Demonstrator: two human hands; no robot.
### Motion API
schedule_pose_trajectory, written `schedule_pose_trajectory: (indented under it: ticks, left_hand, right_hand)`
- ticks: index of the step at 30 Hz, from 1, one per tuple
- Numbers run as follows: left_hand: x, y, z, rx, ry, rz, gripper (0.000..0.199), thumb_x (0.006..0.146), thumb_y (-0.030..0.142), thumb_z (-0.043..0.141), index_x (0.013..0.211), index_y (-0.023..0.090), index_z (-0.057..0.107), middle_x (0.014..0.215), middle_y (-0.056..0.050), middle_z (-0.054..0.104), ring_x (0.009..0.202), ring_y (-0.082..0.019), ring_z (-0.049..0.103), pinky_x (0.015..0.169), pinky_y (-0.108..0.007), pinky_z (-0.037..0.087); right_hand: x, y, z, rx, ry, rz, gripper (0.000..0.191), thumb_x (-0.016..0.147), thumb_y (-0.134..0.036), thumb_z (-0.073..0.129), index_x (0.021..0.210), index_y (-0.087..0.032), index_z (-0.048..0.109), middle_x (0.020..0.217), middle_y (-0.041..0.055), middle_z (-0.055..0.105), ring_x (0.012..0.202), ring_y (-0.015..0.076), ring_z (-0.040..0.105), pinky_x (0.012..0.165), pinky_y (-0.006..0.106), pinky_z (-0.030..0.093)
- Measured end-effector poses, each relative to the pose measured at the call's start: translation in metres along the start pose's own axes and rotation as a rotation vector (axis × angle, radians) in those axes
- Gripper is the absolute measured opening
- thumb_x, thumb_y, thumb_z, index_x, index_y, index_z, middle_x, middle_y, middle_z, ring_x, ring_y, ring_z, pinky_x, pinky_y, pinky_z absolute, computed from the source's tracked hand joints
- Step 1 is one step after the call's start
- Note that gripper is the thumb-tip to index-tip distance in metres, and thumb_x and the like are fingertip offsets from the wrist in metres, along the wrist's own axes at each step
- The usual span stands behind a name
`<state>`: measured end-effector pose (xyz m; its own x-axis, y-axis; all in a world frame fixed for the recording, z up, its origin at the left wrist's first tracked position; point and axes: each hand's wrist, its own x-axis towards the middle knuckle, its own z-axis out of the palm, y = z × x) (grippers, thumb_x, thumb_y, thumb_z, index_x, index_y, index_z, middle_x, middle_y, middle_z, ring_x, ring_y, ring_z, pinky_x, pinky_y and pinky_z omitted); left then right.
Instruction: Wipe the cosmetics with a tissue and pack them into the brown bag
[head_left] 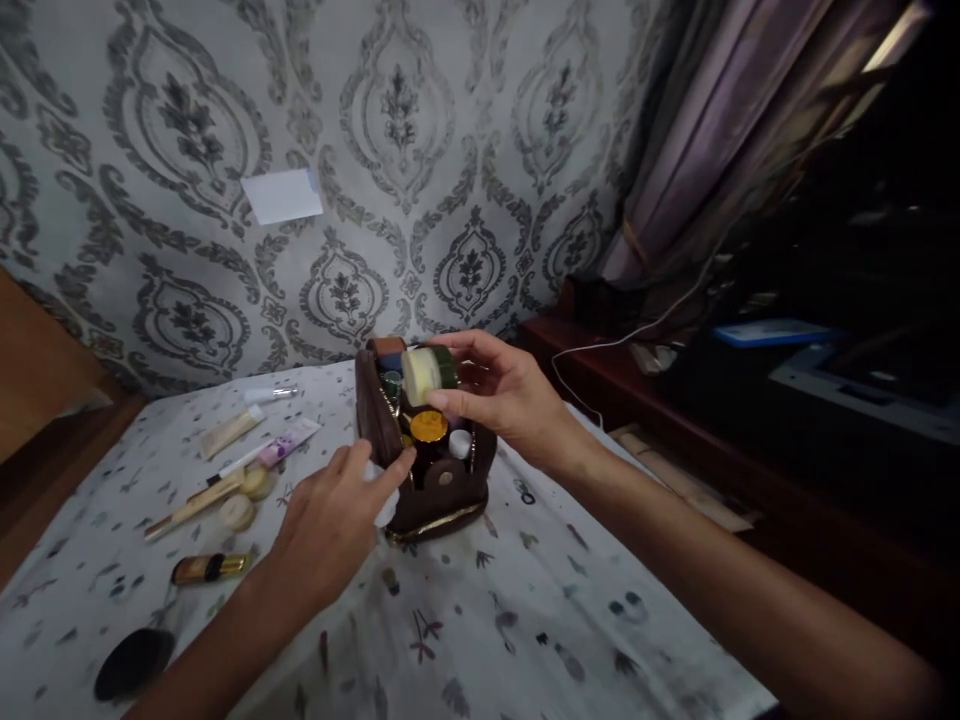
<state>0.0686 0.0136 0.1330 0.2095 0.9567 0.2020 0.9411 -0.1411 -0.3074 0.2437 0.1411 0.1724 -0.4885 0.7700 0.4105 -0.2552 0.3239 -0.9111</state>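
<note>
A small jar of pale yellow cream with a dark green lid (424, 377) is tilted on its side in my right hand (510, 395), gripped between thumb and fingers above the bag's opening. Below it stands an unzipped dark brown makeup bag (439, 510). Inside are a jar with a shiny gold lid (429, 427), a white cap (460, 444) and other items partly hidden. At the bag's left side, my left hand (334, 515) has its fingers curled and its index finger on the bag's edge. Something white (386, 505) shows under that finger; its kind is unclear.
On the patterned white cloth (525, 620) at left lie several tubes, including a purple-and-white one (289, 442), a brush (195, 506), a small round jar (237, 512), a gold-capped bottle (210, 569) and a black oval object (135, 664). A white cable (645, 328) runs at right.
</note>
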Motion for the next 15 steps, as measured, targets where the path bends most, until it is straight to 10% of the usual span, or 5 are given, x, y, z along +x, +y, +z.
schedule_pose_trajectory:
  ticks: [15]
  left_hand:
    - [-0.006, -0.007, 0.044, -0.137, 0.215, -0.020, 0.089, 0.057, 0.000, 0.045, 0.138, 0.035, 0.048, 0.106, -0.005, 0.059, 0.092, -0.023, 0.064, 0.058, -0.025, 0.048]
  right_hand:
    - [0.001, 0.001, -0.007, 0.068, 0.085, -0.004, 0.038, 0.067, -0.024, 0.083, 0.102, -0.023, 0.067, 0.095, -0.0022, 0.063, 0.085, 0.0126, 0.062, 0.078, 0.029, 0.054]
